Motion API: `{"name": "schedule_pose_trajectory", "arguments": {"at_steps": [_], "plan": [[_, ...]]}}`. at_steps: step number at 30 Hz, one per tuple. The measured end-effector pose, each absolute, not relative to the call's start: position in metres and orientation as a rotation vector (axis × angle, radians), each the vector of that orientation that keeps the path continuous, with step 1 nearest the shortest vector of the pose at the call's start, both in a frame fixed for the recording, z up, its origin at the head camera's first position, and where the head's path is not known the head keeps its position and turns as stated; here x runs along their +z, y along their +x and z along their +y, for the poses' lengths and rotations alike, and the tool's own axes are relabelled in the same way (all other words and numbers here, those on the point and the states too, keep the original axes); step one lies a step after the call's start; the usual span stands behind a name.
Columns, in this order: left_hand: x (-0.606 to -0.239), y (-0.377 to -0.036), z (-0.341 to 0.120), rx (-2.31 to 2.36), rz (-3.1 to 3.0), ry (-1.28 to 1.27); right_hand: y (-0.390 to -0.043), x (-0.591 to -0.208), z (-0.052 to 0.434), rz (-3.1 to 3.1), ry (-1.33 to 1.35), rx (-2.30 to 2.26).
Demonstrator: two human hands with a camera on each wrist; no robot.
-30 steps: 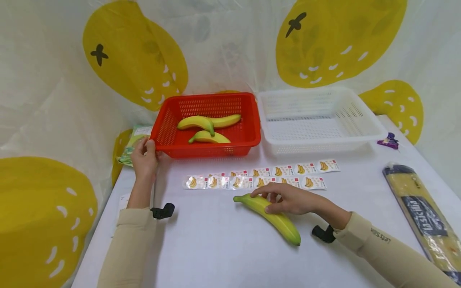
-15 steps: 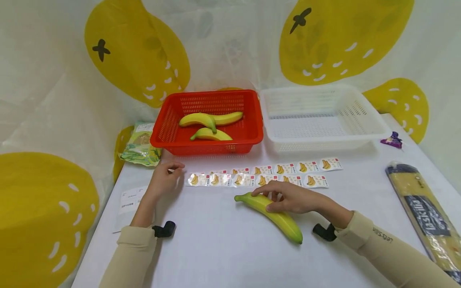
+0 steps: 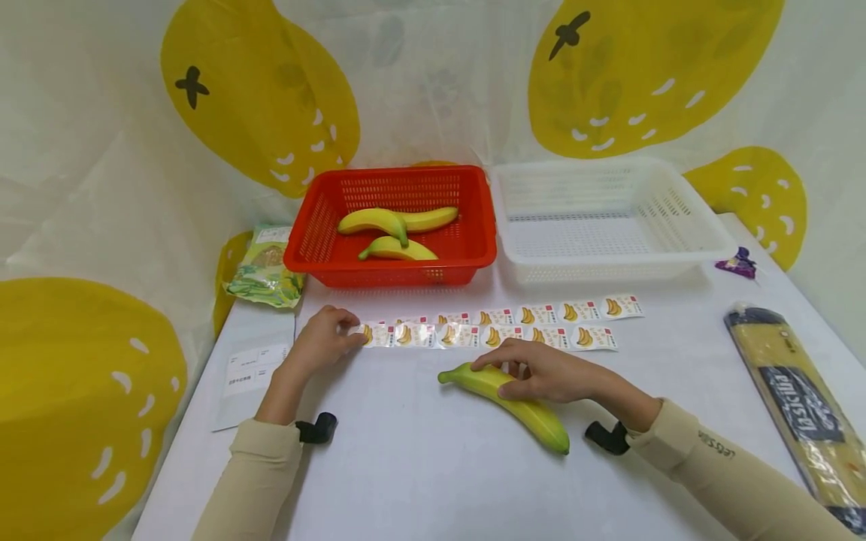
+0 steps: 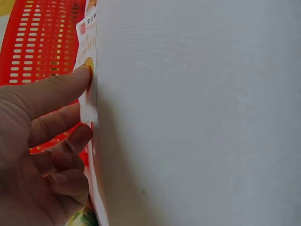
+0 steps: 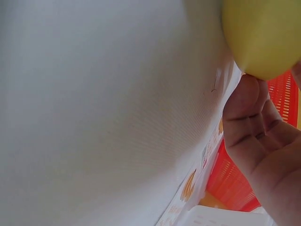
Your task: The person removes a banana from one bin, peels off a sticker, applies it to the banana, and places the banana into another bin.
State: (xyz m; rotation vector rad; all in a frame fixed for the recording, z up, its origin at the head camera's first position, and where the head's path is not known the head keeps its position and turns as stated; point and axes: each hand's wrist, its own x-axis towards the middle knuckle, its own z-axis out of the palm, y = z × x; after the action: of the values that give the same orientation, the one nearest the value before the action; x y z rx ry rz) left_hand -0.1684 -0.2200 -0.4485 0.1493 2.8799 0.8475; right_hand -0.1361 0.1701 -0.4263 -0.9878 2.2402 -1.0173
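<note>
A yellow banana (image 3: pixel 524 409) lies on the white table (image 3: pixel 419 466), and my right hand (image 3: pixel 509 373) arches over its stem half with the thumb against its near side. The right wrist view shows this banana (image 5: pixel 263 33) above my right hand's fingers (image 5: pixel 256 136). A double strip of banana stickers (image 3: pixel 494 327) lies flat behind it. My left hand (image 3: pixel 348 332) has its fingers curled, and its fingertips (image 4: pixel 83 77) pinch the strip's left end (image 4: pixel 88 33).
A red basket (image 3: pixel 476 252) with three bananas (image 3: pixel 395 229) stands at the back, beside a white basket (image 3: pixel 710 248) with nothing in it. A green snack packet (image 3: pixel 264 267) and a paper card (image 3: pixel 250 376) lie left. A pasta packet (image 3: pixel 798 406) and a purple wrapper (image 3: pixel 739 263) lie right.
My left hand left the red basket's corner and came down and right to the left end of the sticker strip. My right hand stayed on the banana.
</note>
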Motion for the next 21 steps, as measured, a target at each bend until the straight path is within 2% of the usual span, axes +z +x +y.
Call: {"name": "schedule_pose_trajectory", "arguments": {"at_steps": [11,21], "plan": [[-0.4443,-0.1692,-0.219,0.869,2.891,0.121,-0.1347,-0.4269,0.1692,2.278,-1.02,-1.0],[-0.4425,-0.1707,-0.2188,1.103,2.792,0.054,-0.1338,-0.423,0.1635,2.317,-1.019,-0.95]]}}
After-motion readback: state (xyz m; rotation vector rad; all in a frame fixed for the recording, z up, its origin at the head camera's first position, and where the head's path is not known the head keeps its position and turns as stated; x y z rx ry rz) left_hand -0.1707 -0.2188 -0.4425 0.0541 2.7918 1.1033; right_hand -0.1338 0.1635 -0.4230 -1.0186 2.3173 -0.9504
